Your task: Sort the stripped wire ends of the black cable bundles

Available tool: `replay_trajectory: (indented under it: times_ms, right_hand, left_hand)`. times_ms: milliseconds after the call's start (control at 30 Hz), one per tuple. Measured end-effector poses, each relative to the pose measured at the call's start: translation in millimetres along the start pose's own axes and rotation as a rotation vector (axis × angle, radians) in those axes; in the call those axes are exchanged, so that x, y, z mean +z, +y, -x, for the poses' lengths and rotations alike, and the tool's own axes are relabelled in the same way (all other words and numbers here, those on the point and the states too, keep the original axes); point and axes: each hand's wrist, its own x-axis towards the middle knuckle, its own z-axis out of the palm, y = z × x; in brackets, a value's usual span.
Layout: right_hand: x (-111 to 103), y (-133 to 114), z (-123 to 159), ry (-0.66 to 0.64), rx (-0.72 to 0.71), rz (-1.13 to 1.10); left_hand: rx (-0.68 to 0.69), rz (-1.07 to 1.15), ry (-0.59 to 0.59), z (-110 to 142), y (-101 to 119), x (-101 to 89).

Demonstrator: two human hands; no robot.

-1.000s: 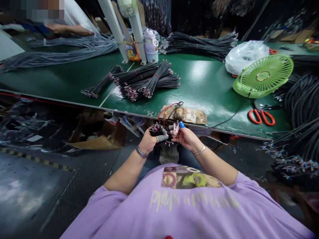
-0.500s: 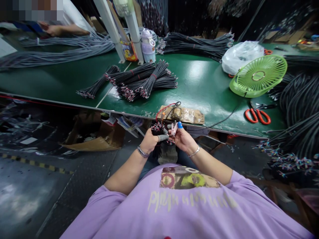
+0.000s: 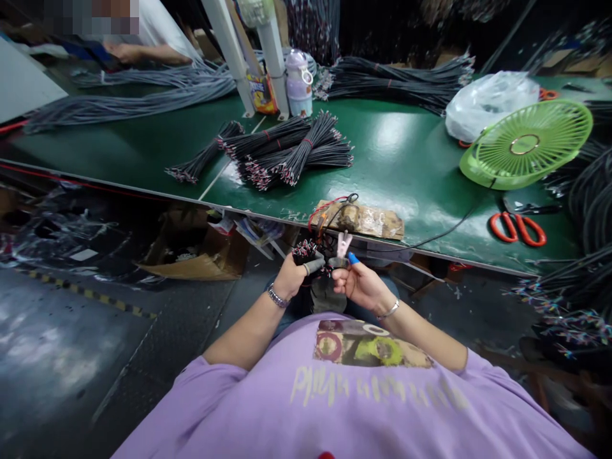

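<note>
My left hand [image 3: 291,275] is closed around a bundle of thin black cables [image 3: 305,251], whose reddish and pale ends point up, just below the bench's front edge. A grey cover sits on its thumb. To the right, my right hand [image 3: 361,285] has its fingers pinched together near the cable ends; what lies between them is too small to make out. It wears a blue fingertip cover and a grey one. A pale pink clip [image 3: 343,244] stands just beyond those fingertips, in front of a taped cardboard piece [image 3: 377,221] with red and black wires at its left end.
On the green bench [image 3: 382,175] lie tied black cable bundles [image 3: 287,153], red-handled scissors [image 3: 517,229], a green fan [image 3: 526,144], a plastic bag [image 3: 490,105] and a bottle [image 3: 299,86]. Long cables [image 3: 588,255] hang at right. A co-worker's hand [image 3: 125,52] shows at upper left.
My right hand has dropped lower, so the pink clip now stands clear above its fingertips. My left hand still holds the cable bundle. The view has shifted left.
</note>
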Motion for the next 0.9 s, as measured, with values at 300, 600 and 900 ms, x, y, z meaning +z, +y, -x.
replay_trajectory:
  times_ms: [300,600,900]
  right_hand:
    - [6.4,1.0,-6.7,0.133,-0.318,0.397]
    - [14.3,2.7,-14.3,0.137,-0.474,0.587]
    - [2.8,6.0,-12.4,0.121,-0.453,0.513]
  left_hand:
    - [-0.077,-0.143,-0.22,2.4,6.4,-1.2]
    - [-0.024,-0.175,-0.243,0.8,-7.3,0.5]
    - [0.002,-0.155,-0.198,6.1,2.9,-0.7]
